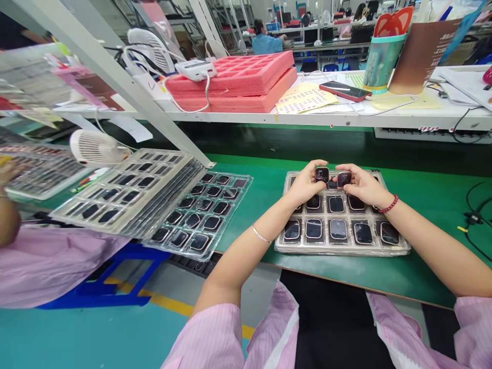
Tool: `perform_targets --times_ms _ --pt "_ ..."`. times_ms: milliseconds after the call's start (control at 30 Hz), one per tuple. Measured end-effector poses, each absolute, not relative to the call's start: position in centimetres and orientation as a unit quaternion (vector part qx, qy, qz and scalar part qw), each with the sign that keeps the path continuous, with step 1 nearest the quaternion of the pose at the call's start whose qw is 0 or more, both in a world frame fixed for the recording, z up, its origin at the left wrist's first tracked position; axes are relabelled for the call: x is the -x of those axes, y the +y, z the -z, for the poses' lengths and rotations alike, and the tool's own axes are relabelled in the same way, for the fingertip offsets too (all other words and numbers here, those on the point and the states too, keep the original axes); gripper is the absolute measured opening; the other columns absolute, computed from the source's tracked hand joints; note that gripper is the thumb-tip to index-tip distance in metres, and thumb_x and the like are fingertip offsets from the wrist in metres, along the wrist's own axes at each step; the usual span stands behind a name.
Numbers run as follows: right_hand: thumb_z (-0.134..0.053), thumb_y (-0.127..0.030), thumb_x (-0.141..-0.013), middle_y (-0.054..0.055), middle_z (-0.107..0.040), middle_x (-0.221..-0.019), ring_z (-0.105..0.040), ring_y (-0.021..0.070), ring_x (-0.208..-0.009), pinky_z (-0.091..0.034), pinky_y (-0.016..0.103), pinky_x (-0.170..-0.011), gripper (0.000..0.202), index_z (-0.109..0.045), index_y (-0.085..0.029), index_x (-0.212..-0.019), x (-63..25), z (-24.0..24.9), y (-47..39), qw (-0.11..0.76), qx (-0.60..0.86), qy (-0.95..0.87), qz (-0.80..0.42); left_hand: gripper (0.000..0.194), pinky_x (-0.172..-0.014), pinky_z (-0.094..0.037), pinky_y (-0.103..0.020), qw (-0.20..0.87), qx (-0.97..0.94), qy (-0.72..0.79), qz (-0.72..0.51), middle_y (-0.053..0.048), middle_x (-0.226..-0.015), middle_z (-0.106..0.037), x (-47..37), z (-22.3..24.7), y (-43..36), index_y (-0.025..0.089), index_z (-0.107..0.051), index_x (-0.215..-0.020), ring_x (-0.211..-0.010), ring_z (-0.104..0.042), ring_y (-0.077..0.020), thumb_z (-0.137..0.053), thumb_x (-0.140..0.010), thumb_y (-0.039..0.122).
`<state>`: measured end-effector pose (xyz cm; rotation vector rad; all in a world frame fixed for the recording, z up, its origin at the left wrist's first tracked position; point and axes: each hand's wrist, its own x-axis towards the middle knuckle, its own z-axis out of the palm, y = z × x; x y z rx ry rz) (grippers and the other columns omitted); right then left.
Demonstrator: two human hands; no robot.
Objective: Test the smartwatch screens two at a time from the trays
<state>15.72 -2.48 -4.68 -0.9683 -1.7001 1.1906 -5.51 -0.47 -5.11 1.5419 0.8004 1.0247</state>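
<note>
My left hand (pixel 308 183) is closed on a dark, square smartwatch face (pixel 322 175) with rounded corners, held up between thumb and fingers. A second smartwatch face (pixel 344 179) of the same shape is pinched in my right hand (pixel 363 185), a short gap away from the first. Both are raised over the back rows of a clear plastic tray (pixel 342 249) on the green bench. Rows of similar dark square pieces sit in the tray's pockets, the front row in full view. My hands and forearms cover part of the back pockets.
Left of my arm lies another tray (pixel 209 251) of watch faces beside a slanting stack of trays (pixel 126 189). A white fan (pixel 98 147) stands behind. The shelf above carries pink foam trays (pixel 246 77), a phone (pixel 345 91) and a cup (pixel 384 61). Black cables (pixel 476 218) lie at right; a co-worker's sleeve (pixel 57 261) shows left.
</note>
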Motion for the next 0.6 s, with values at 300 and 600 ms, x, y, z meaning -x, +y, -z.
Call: perform_targets --times_ms 300,600 --pt "-0.066 -0.012 -0.07 0.007 -0.066 -0.117 -0.071 0.0214 -0.097 -0.06 0.032 -0.074 0.073 -0.044 -0.029 -0.137 -16.14 5.16 -2.25 0.422 0.397 -0.646 -0.497 0.06 -0.084 -0.052 -0.031 0.575 -0.618 0.314 -0.434 -0.005 -0.098 -0.068 5.6 5.19 -0.26 0.02 -0.047 -0.122 -0.089 -0.068 -0.0158 -0.068 -0.066 0.012" --pt "-0.062 -0.015 -0.075 0.005 -0.072 -0.103 -0.071 0.0197 -0.086 -0.062 0.033 -0.071 0.049 -0.058 -0.023 -0.124 -15.99 4.76 -2.18 0.43 0.422 -0.622 -0.501 0.056 -0.081 -0.053 -0.029 0.541 -0.645 0.311 -0.44 -0.003 -0.1 -0.064 5.47 5.3 -0.37 0.019 -0.05 -0.118 -0.09 -0.066 -0.0156 -0.066 -0.065 0.01"
